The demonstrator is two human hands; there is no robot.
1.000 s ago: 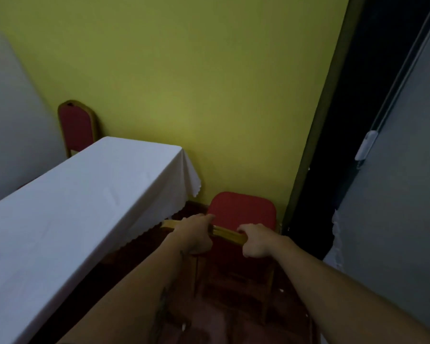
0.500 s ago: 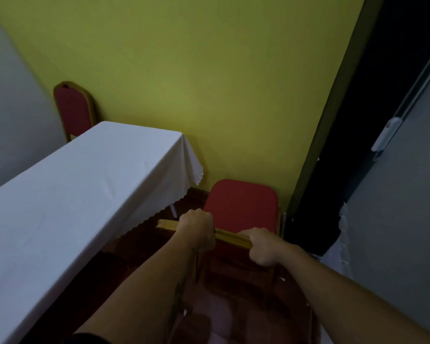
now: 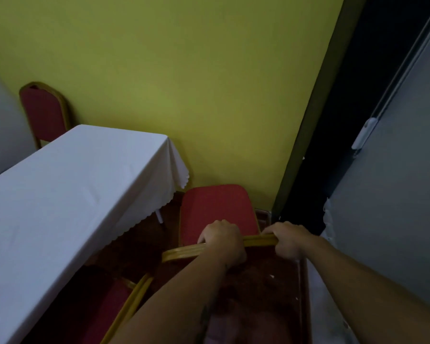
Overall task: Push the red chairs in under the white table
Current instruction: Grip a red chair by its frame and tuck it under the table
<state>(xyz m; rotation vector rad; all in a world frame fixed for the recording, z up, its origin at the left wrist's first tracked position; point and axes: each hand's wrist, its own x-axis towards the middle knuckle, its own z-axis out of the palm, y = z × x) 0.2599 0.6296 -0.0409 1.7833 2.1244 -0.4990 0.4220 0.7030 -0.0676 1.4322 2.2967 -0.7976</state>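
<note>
Both hands clamped on the gold top rail (image 3: 257,240) of a red chair (image 3: 215,214): left hand (image 3: 222,240), right hand (image 3: 289,240). Chair seat just ahead of them, beside the white-clothed worktop (image 3: 60,194), not under it.

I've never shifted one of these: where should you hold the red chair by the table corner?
Take the red chair by its gold top rail, from behind, as the left hand and right hand do: a bar hands wrap around.

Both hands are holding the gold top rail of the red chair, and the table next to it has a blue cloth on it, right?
Not quite. The left hand and right hand do grip the gold top rail of the red padded chair, but the head view shows the table's cloth is white, not blue.
</note>
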